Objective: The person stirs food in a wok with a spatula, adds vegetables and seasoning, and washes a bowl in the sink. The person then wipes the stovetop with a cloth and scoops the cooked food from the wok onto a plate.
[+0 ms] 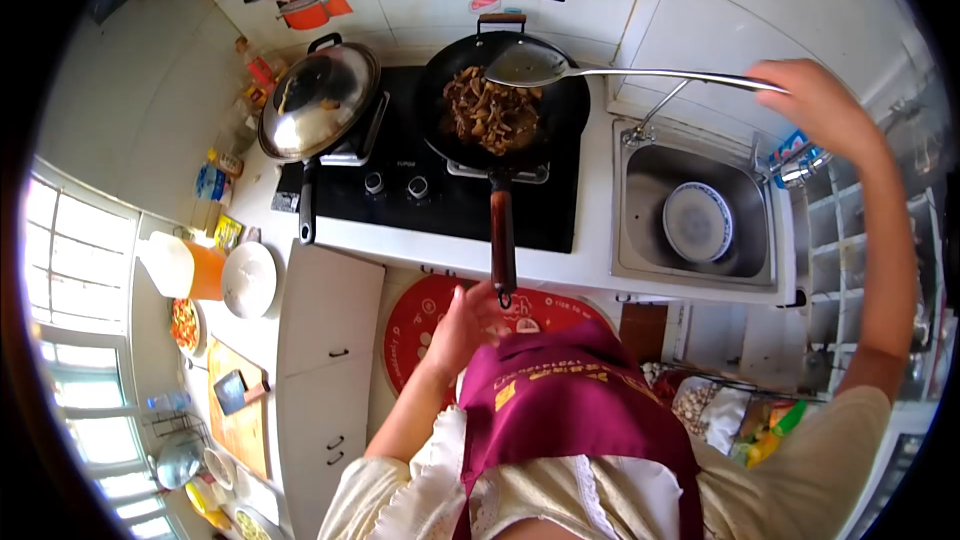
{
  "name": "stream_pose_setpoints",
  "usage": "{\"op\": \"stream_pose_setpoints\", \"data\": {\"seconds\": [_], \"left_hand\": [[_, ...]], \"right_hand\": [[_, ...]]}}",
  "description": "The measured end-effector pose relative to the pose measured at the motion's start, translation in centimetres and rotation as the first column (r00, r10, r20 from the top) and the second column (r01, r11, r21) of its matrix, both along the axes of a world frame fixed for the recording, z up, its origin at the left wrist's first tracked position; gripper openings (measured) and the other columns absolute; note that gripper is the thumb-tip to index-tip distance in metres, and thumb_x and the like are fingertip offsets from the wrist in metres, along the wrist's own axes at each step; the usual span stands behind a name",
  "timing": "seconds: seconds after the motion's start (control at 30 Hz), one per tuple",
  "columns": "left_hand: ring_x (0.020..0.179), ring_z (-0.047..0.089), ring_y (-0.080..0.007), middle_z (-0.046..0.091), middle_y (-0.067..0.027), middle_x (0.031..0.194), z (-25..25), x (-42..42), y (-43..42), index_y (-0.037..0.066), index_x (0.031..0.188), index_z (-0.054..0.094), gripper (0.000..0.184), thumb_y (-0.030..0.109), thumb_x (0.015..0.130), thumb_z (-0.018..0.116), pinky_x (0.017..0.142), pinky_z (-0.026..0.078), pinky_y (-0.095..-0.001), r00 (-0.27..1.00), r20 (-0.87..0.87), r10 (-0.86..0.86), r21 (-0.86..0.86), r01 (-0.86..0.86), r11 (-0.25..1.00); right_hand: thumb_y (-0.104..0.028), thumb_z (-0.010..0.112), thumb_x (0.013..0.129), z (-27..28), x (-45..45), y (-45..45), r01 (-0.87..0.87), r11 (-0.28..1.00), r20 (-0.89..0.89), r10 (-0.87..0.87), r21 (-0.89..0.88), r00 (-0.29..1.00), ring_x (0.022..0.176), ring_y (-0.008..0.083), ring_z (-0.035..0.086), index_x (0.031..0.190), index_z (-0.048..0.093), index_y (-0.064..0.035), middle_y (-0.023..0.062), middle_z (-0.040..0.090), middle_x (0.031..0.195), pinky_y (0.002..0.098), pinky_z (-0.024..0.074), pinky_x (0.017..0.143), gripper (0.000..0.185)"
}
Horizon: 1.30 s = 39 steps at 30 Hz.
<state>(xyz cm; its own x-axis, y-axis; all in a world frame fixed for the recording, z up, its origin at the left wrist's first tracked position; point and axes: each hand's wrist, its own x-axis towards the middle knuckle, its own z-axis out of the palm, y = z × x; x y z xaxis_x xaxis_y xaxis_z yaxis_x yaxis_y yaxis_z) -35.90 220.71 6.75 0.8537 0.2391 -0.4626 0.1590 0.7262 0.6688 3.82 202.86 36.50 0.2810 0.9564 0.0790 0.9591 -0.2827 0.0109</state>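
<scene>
My right hand [815, 105], at the upper right, is closed round the handle end of a long metal wok spatula [660, 72]. Its broad head is over the far side of a black wok [568, 120]; whether it touches the food cannot be told. Browned, sliced food [490, 112] lies in the wok, which stands on the right burner. The wok's wooden handle [502, 230] points toward me. My left hand [472, 325] is just below that handle's tip, fingers apart and holding nothing.
A lidded pan [322, 100] sits on the left burner of the black hob [340, 202]. The sink [640, 250] to the right holds a bowl [697, 223]. On the left counter are a plate [248, 280], an orange jug [185, 265] and a cleaver [235, 392] on a board [225, 365].
</scene>
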Motion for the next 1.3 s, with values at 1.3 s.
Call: {"op": "stream_pose_setpoints", "data": {"seconds": [1.3], "left_hand": [[0.064,0.047,-0.0105,0.053,-0.0021,0.084,2.7,2.7,-0.6,0.005,0.115,0.047,0.03,0.029,0.098,0.043,0.059,0.04,-0.0241,0.998,-0.035,0.055,0.09,-0.052,0.995]], "right_hand": [[-0.023,0.057,0.083,-0.6,-5.2,20.2,-0.171,0.678,-0.057,0.186,-0.715,0.981,0.055,0.0184,0.055,0.084,0.064,-0.002,0.0079,0.057,0.06,0.0345,0.0442,0.055,0.022]]}}
